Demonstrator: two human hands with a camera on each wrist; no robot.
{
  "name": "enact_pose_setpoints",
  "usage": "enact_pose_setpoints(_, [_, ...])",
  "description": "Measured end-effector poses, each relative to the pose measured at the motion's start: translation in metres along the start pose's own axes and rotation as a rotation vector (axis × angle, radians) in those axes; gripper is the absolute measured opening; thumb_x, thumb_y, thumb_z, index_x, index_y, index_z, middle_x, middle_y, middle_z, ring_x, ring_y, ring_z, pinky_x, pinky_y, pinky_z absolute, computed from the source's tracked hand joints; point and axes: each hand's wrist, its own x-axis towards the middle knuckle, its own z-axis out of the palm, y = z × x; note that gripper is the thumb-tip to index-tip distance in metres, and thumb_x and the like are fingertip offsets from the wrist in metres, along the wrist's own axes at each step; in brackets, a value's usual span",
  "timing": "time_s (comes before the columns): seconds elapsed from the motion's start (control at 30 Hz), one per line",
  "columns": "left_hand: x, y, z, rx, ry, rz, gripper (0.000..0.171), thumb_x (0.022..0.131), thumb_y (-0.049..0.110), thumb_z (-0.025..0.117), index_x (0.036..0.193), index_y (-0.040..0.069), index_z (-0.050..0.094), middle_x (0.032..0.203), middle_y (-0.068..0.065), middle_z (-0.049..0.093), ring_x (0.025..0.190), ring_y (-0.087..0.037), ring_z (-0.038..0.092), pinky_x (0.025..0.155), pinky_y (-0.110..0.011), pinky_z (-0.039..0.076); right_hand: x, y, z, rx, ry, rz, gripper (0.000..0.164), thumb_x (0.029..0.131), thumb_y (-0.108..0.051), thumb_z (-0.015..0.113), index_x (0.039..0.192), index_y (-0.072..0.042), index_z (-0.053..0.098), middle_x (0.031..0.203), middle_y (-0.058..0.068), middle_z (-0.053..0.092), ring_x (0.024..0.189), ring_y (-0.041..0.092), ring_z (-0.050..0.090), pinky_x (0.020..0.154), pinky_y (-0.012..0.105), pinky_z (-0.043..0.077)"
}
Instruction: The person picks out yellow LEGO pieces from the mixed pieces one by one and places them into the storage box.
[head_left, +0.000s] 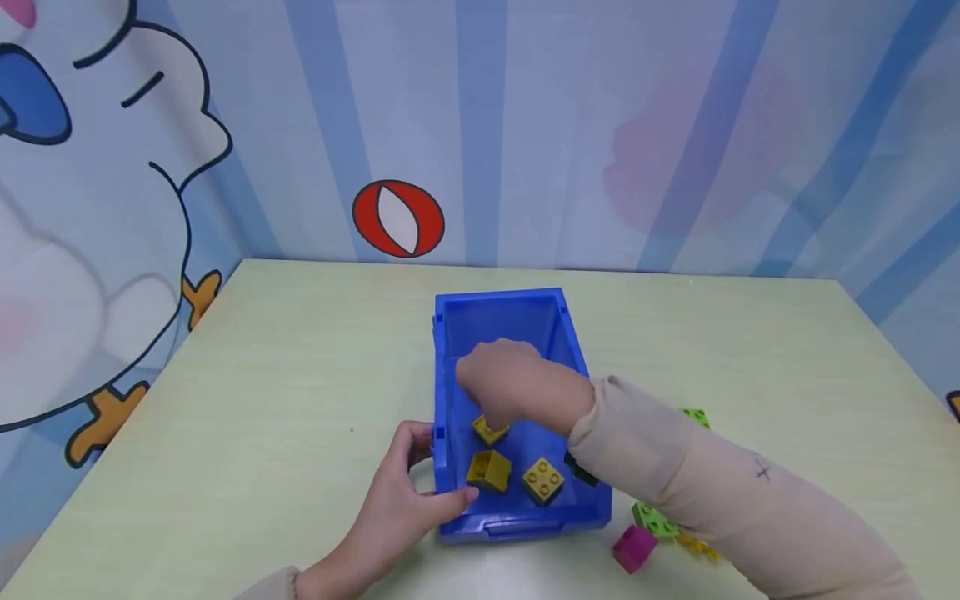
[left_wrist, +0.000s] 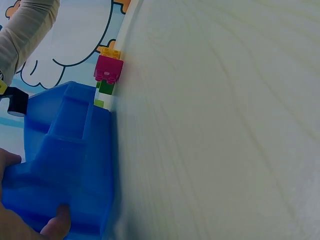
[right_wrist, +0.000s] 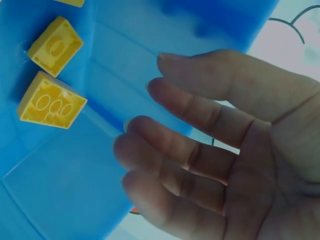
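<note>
A blue plastic bin (head_left: 525,531) stands on the table in the head view. Yellow toy building blocks lie inside it, among them a studded one (head_left: 543,481) and a tipped one (head_left: 489,471). My left hand (head_left: 396,504) grips the near left side, thumb over the rim; the left wrist view shows its fingers (left_wrist: 58,225) against the bin's outer wall (left_wrist: 70,170). My right hand (head_left: 502,379) is over the bin's interior. In the right wrist view its fingers (right_wrist: 170,142) are loosely bent with nothing between them, beside two upturned yellow blocks (right_wrist: 52,105).
Right of the bin, a magenta block (head_left: 635,548), a green block (head_left: 656,522) and yellow pieces (head_left: 697,546) lie on the table (head_left: 315,358). Another green block (head_left: 697,417) shows behind the right sleeve (head_left: 720,492). A printed backdrop (head_left: 555,125) stands behind the table.
</note>
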Motion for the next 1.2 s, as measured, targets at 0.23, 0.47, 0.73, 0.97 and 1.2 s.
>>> enact_pose_setpoints(0.23, [0.000,0.000,-0.001,0.007,0.000,0.001,0.062,0.062,0.026,0.077,0.112,0.015,0.041,0.119,-0.010,0.049,0.114,-0.027,0.041,0.090,-0.046,0.041,-0.014,0.004,-0.002,0.007,0.029,-0.013,0.021,0.070,-0.026,0.071,0.076,-0.011,0.058,0.063,0.000,0.053,0.059,0.014,0.052,0.055,0.027,0.049])
enact_pose_setpoints(0.47, [0.001,-0.001,0.000,0.014,0.008,0.006,0.062,0.062,0.026,0.078,0.111,0.016,0.042,0.118,-0.009,0.049,0.114,-0.027,0.042,0.093,-0.048,0.038,-0.026,0.015,-0.008,-0.009,0.056,-0.008,0.022,0.068,-0.020,0.074,0.083,-0.012,0.059,0.075,-0.001,0.057,0.065,0.015,0.052,0.060,0.029,0.051])
enact_pose_setpoints(0.73, [0.001,0.000,0.000,0.021,0.008,-0.006,0.064,0.061,0.030,0.077,0.112,0.014,0.041,0.118,-0.008,0.049,0.114,-0.026,0.041,0.096,-0.054,0.032,-0.043,0.033,-0.012,-0.002,0.060,0.009,0.019,0.070,-0.017,0.072,0.083,-0.011,0.060,0.080,0.001,0.060,0.068,0.016,0.052,0.059,0.029,0.052])
enact_pose_setpoints(0.97, [0.001,-0.001,0.000,0.024,0.011,-0.004,0.065,0.061,0.030,0.078,0.112,0.014,0.041,0.119,-0.008,0.049,0.113,-0.026,0.041,0.096,-0.054,0.033,-0.060,0.054,-0.009,0.005,0.100,0.045,0.018,0.068,-0.011,0.071,0.083,-0.009,0.061,0.080,0.004,0.061,0.068,0.018,0.052,0.056,0.031,0.052])
enact_pose_setpoints(1.2, [0.000,0.000,0.000,0.034,0.013,-0.010,0.064,0.061,0.029,0.078,0.112,0.013,0.041,0.119,-0.008,0.049,0.113,-0.027,0.042,0.096,-0.054,0.033,-0.068,0.062,-0.009,0.027,0.089,0.054,0.021,0.066,-0.010,0.073,0.083,-0.009,0.062,0.081,0.004,0.060,0.069,0.019,0.052,0.056,0.031,0.051])
